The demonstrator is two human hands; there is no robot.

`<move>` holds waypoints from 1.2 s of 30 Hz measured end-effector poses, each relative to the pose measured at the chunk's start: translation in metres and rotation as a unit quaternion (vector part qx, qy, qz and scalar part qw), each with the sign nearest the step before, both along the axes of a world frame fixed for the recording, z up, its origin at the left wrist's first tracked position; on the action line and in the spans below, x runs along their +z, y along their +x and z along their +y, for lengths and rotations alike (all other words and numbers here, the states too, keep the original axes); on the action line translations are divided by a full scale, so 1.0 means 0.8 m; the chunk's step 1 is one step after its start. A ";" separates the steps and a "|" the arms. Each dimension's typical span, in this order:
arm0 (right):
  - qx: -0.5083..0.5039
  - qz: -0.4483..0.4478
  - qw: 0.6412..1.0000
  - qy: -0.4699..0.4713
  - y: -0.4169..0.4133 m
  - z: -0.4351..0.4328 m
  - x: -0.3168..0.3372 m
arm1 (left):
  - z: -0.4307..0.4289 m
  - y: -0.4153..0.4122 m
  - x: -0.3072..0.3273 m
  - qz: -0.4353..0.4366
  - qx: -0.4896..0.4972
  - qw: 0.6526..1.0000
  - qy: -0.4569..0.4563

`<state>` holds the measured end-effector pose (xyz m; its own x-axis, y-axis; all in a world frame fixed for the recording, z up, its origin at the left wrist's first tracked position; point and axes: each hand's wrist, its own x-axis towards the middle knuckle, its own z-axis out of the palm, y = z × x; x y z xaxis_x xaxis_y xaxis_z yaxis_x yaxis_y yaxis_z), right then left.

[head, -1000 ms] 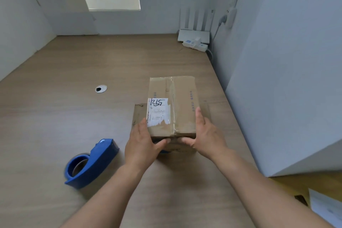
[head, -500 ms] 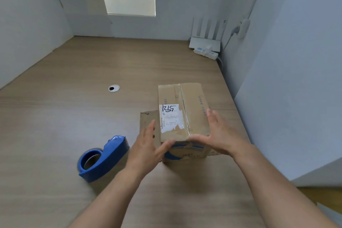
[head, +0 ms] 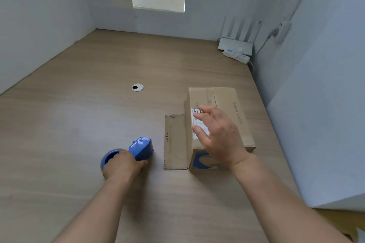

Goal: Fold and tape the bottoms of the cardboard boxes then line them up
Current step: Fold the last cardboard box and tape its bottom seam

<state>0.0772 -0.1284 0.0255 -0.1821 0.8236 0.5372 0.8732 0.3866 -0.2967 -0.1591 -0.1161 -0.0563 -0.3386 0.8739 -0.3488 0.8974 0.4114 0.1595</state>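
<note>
A brown cardboard box [head: 227,104] stands on the wooden table [head: 79,124], right of centre, with its folded flaps facing up and a white label on top. One loose flap [head: 174,142] lies flat on the table on its left side. My right hand [head: 219,134] hovers over the box top with fingers spread and straight, holding nothing. To the left of the box lies a blue tape dispenser [head: 141,149]. My left hand [head: 122,163] grips it from above, fingers curled round its body.
A round cable hole [head: 137,87] sits in the table behind the dispenser. A white router and power strip [head: 236,49] stand at the back right corner. White walls close the table in on the left, back and right.
Both hands have let go of the box. My left hand moved left and took hold of the tape dispenser. My right hand rose over the box top.
</note>
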 end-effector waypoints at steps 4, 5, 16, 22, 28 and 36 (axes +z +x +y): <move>0.041 -0.016 0.999 0.009 -0.016 -0.001 -0.007 | 0.010 -0.016 0.012 -0.043 -0.016 0.999 0.030; 0.045 -0.009 0.999 0.013 -0.015 -0.002 -0.009 | 0.010 -0.018 0.018 -0.076 -0.025 0.995 0.058; 0.076 0.313 0.919 -0.227 0.029 -0.021 0.044 | -0.014 0.033 0.102 -0.410 -0.229 0.875 0.117; 0.041 0.362 0.909 -0.205 0.045 -0.031 0.045 | -0.009 0.059 0.110 -0.376 -0.269 0.882 0.092; 0.009 0.397 0.897 -0.192 0.059 -0.037 0.043 | -0.002 0.077 0.140 -0.405 -0.300 0.863 0.016; -0.128 0.464 0.867 -0.133 0.097 -0.058 0.032 | 0.030 0.036 0.197 -0.327 -0.341 0.877 -0.088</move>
